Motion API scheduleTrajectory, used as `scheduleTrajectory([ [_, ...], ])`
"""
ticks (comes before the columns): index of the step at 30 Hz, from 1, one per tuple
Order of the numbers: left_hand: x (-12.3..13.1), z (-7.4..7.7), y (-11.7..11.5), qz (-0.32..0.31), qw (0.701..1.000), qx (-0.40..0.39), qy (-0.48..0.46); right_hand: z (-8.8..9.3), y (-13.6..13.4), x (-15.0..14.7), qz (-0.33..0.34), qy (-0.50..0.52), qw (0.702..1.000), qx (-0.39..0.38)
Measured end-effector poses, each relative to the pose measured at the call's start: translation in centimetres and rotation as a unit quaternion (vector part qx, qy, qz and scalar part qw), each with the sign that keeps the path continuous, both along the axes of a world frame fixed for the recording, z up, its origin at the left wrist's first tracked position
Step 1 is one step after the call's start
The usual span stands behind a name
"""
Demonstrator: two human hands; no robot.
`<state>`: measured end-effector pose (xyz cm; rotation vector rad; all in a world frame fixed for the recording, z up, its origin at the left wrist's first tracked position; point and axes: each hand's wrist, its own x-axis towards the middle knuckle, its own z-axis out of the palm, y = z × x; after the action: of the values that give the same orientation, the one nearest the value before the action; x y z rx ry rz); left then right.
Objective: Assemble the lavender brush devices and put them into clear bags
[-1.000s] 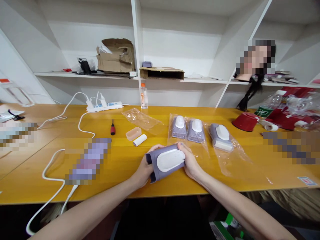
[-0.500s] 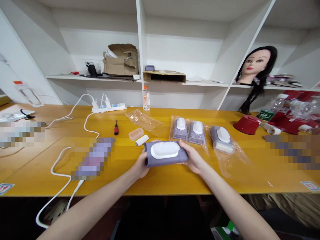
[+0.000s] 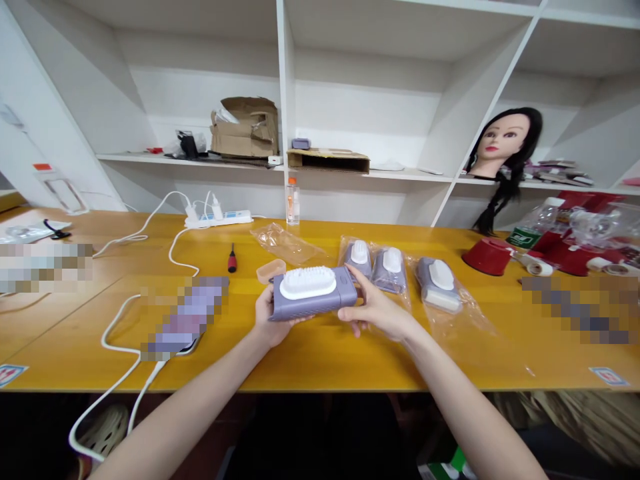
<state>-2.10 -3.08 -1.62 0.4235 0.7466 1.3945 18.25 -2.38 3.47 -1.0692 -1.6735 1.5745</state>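
Between my hands, above the table, is a purple-grey brush [image 3: 310,305] with a white oval bristle pad facing up. My left hand [image 3: 267,319] grips its left end from beneath, with most fingers hidden. On the right end, the thumb and forefinger of my right hand [image 3: 377,308] rest at the end section, with other fingers showing below. Behind the brush lies a small peach-coloured open tray [image 3: 271,270]. Three similar brushes lie beyond my right hand in clear plastic: a left one [image 3: 358,261], a middle one [image 3: 391,270] and a right one [image 3: 440,285].
A red-and-black screwdriver [image 3: 232,259] and a blurred-out phone [image 3: 187,317] with a white cable lie left. Behind are a power strip [image 3: 220,219], a clear bottle [image 3: 293,203] and crumpled plastic [image 3: 285,243]. Red cups [image 3: 487,257] and a mannequin head [image 3: 503,143] stand right.
The brush has shifted left and slightly up, turning so its front side shows. My right thumb now lies across the front of its right end. The white roller is now hidden behind it.
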Motion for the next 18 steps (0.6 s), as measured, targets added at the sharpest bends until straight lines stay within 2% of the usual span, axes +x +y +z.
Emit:
scheduleTrajectory([
  [4,-0.1,0.6,0.0,0.046,0.999,0.011,-0.010,0.1,1.4,-1.5,-0.011,0.021,1.000,-0.015],
  [8,-0.2,0.5,0.4,0.132,0.986,0.095,-0.022,-0.5,3.3,-3.3,-0.021,0.068,0.994,-0.086],
  [12,-1.4,-0.1,0.9,0.235,0.959,0.156,0.024,-1.7,4.8,-4.3,-0.044,0.083,0.987,-0.131],
  [15,-2.3,-0.2,1.1,0.333,0.929,0.145,0.073,-2.4,5.2,-4.5,-0.058,0.063,0.987,-0.136],
  [18,-2.5,-0.2,1.2,0.372,0.912,0.104,0.134,-2.8,5.3,-4.7,-0.067,0.035,0.988,-0.136],
])
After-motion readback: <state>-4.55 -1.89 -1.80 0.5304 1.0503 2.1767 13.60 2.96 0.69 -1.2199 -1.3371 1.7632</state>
